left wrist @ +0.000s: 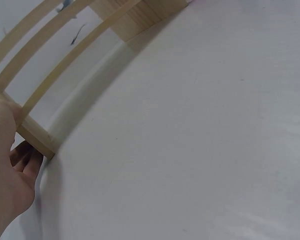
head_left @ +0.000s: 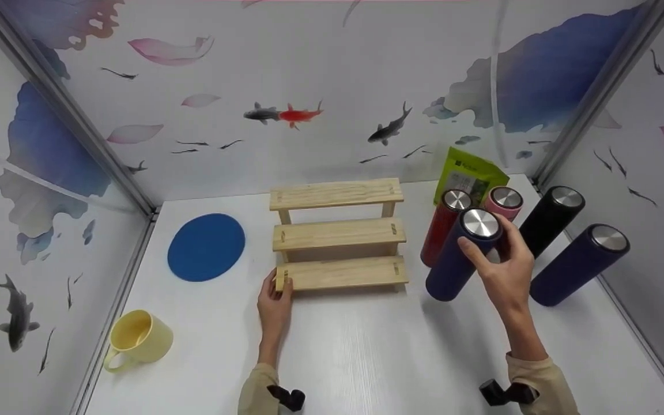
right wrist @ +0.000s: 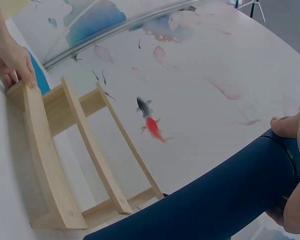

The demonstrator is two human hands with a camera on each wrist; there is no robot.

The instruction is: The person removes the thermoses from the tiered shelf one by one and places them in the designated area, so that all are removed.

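Sleeved forearms reach over a white table [head_left: 366,346] walled by fish-printed panels [head_left: 320,115]. Left to right: yellow mug [head_left: 139,339]; blue mat [head_left: 206,246]; left hand [head_left: 275,302], fingers pinching the wooden step shelf [head_left: 339,236] at its lowest corner; right hand [head_left: 502,271], fingers curled round a tilted navy bottle [head_left: 461,256] just right of the shelf.

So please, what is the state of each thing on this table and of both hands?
Right hand: grips the dark blue bottle near its top.
Dark blue bottle: held, leaning, capped.
Left hand: holds the rack's bottom left corner.
Wooden rack: upright, shelves bare.
Red bottle: capped.
Pink bottle: capped.
Black bottle: capped.
Purple bottle: capped.
Yellow mug: upright.
Blue mat: flat.
Green pouch: upright.
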